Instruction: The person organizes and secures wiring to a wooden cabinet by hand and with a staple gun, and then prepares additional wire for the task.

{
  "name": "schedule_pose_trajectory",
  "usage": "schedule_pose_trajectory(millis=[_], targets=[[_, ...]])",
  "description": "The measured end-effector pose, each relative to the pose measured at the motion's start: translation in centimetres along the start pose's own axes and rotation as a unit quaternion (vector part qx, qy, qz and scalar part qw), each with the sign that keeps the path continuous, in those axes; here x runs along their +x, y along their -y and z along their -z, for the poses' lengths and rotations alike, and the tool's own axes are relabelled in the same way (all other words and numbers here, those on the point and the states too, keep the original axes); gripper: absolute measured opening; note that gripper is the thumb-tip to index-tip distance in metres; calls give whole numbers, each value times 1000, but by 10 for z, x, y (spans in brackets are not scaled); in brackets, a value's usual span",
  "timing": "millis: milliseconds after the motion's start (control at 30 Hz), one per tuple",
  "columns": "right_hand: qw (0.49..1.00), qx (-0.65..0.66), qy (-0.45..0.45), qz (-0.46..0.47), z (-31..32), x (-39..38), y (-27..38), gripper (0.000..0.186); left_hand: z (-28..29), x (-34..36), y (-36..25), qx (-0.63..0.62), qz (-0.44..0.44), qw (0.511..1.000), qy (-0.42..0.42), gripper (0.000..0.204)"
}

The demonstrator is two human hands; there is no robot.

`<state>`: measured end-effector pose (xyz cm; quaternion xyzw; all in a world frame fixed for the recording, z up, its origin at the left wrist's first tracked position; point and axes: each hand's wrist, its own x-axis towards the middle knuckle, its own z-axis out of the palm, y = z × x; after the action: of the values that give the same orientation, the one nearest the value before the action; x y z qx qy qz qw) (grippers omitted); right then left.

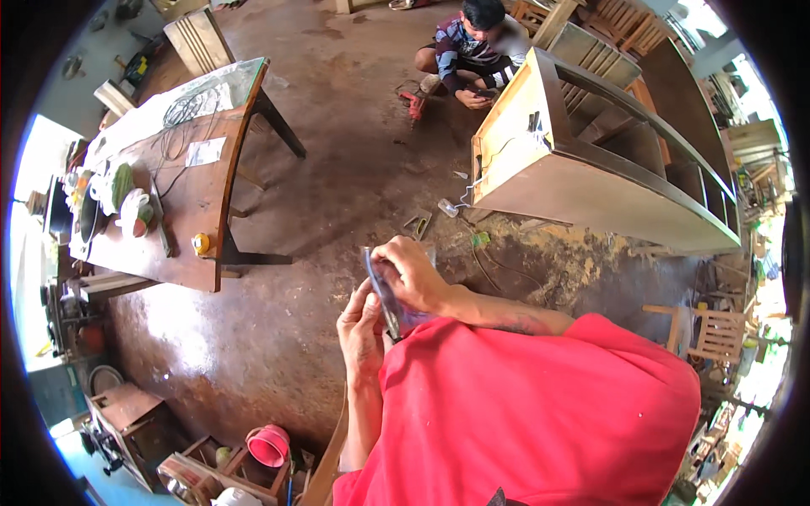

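In front of my red shirt, both hands are at a thin dark pouch point(385, 297) that looks like partly see-through plastic with a purplish tint. My left hand point(361, 331) pinches its left edge between thumb and fingers. Curled over the other side, my right hand point(412, 275) has its fingertips down behind the pouch's edge or inside it; I cannot tell which. What those fingertips hold, if anything, is hidden.
At the left stands a wooden table point(190, 190) with cables, bags and a yellow tape measure point(201, 244). A large wooden cabinet point(540, 181) lies at the right. Beyond, a person point(477, 51) squats near a red power tool point(413, 103). A pink bucket point(268, 444) stands lower left.
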<state>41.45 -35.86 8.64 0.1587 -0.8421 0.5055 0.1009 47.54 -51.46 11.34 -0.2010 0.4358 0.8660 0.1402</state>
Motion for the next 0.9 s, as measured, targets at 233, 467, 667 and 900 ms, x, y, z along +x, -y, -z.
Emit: schedule_pose_trajectory(millis=[233,467,667,900], targets=[[987,-153,-36,-19,-104,37,63,25,74,19,-72,-27,-10,1000,4,44],[993,46,-19,-109,-128,67,53,32,97,61,-93,-131,24,990,40,46],[968,155,55,-189,-127,113,44,44,97,103,-118,-79,6,996,34,48],[849,434,91,-287,-131,197,9,43,72,159,-173,138,-46,989,10,50]])
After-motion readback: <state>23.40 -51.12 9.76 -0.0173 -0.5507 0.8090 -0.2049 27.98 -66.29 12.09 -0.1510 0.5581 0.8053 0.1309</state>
